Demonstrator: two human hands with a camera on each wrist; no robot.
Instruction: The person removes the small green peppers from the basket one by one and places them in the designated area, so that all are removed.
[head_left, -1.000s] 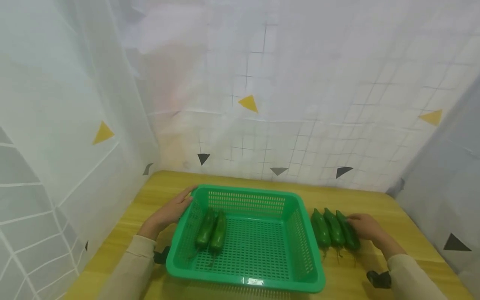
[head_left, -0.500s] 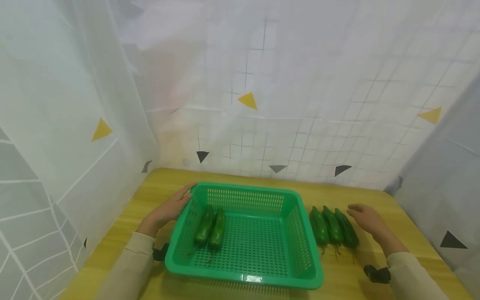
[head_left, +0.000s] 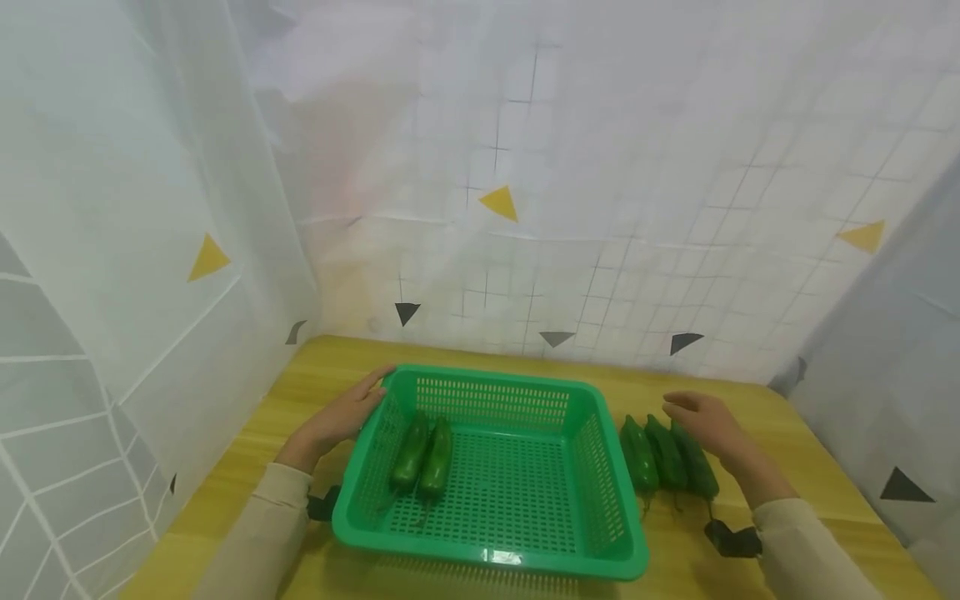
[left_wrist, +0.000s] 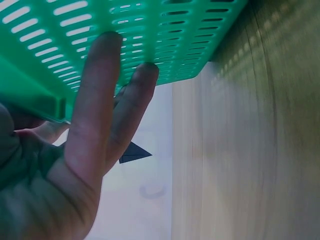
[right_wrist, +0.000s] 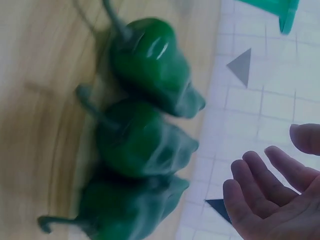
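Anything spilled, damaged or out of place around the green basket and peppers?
Nothing stands out. Two peppers lie side by side in the upright green basket; three more peppers lie in a row on the table beside it. No spill or damage shows.

Rectangular slotted green plastic basket (head_left: pixel 487 557): smooth, glossy. Tapered green peppers (right_wrist: pixel 142 142): smooth, shiny. Flat yellow-brown tabletop (head_left: pixel 315 379): wood-grained, satin.

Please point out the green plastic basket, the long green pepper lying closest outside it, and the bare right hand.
Green plastic basket (head_left: pixel 457 552), head view: front rim.
Long green pepper (head_left: pixel 641 458), head view: middle of body.
Bare right hand (head_left: pixel 708 426), head view: back of the hand.
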